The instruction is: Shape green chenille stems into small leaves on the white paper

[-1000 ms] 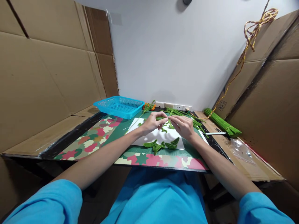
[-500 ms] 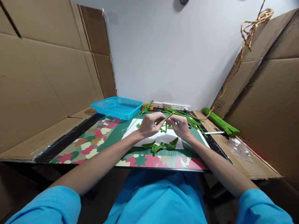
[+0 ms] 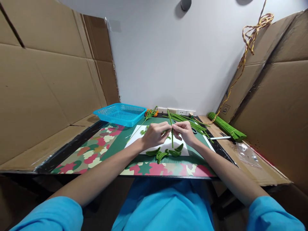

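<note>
Both hands meet over a white sheet (image 3: 134, 141) and pinch one green pipe cleaner (image 3: 170, 117) between them. It stands nearly upright, its upper part leaning a little left and its lower end hanging below the fingers. My left hand (image 3: 157, 134) is closed on it from the left; my right hand (image 3: 184, 131) grips it from the right, fingertips almost touching. Just below lie several leaf shapes of bent green pipe cleaner (image 3: 162, 156), at the sheet's near edge. Smaller green pieces (image 3: 143, 132) are on the sheet, partly hidden behind my left hand.
A blue basket (image 3: 120, 122) stands at the back left, beside orange flowers (image 3: 151, 113) with green stems. Loose green pipe cleaners (image 3: 192, 123) and scissors (image 3: 194, 130) lie behind my right hand. A thick green bundle (image 3: 226, 126) and a plastic bag (image 3: 246, 154) are at right. Cardboard walls flank the table.
The pipe cleaner has turned from a slanted, bent-looking position to nearly upright between my fingertips. My hands stay close together, slightly lower. The camera view has tilted up slightly.
</note>
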Demonstrator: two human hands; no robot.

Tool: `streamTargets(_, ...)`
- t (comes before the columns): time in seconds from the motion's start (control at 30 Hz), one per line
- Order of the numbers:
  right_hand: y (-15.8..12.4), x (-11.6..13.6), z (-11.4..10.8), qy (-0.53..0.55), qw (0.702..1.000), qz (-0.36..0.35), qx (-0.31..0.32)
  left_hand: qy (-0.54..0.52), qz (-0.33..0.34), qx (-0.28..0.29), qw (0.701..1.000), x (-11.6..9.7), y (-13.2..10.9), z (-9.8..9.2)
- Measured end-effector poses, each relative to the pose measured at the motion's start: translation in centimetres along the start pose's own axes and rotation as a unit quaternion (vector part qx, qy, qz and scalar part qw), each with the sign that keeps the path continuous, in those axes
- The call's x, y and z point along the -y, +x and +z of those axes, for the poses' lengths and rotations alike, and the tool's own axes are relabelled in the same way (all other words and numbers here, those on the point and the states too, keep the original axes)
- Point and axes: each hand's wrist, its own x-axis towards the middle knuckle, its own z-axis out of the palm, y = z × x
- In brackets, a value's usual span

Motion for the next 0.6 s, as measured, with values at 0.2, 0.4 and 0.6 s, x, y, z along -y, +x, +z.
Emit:
streamTargets(0.2, 0.3, -0.5, 0.0, -0.098, 0.995, 0.006, -0.012, -0.035, -0.094, 0.034, 0.994, 0.5, 0.1, 0.1)
streamTargets(0.4, -0.3, -0.4, 0.0, -0.478, 0.851, -0.195, -0.095, -0.23, -0.313, -0.059, 0.92, 1.0, 0.3, 0.5)
streamTargets(0.6, -0.3, -0.2, -1.6, -0.59, 0.744, -0.311, -0.042, -0.444, -0.393, -0.02, 0.805, 1.2, 0.4, 0.6)
